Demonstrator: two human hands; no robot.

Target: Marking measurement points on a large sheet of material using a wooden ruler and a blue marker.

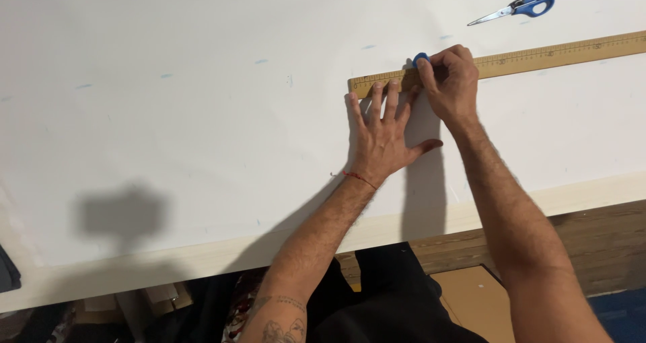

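Our left hand (pixel 382 129) lies flat, fingers spread, pinning the ruler's (pixel 538 57) near end; its length runs rightward; our right hand (pixel 449 80) pinches blue chalk (pixel 421 58) at its far edge.

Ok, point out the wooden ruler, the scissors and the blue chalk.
wooden ruler (pixel 558 52): head view, on its bare middle stretch.
scissors (pixel 535 0): head view, on the blue handles.
blue chalk (pixel 421 58): head view, on the tip showing above the right hand (pixel 452 80).

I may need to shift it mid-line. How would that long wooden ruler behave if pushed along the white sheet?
The wooden ruler looks thin, straight and flat, so it is probably stiff and would slide rather than roll. On the smooth white sheet it may slip easily, which fits the left hand pressing its end down. Being long, it could pivot if pushed at one end.
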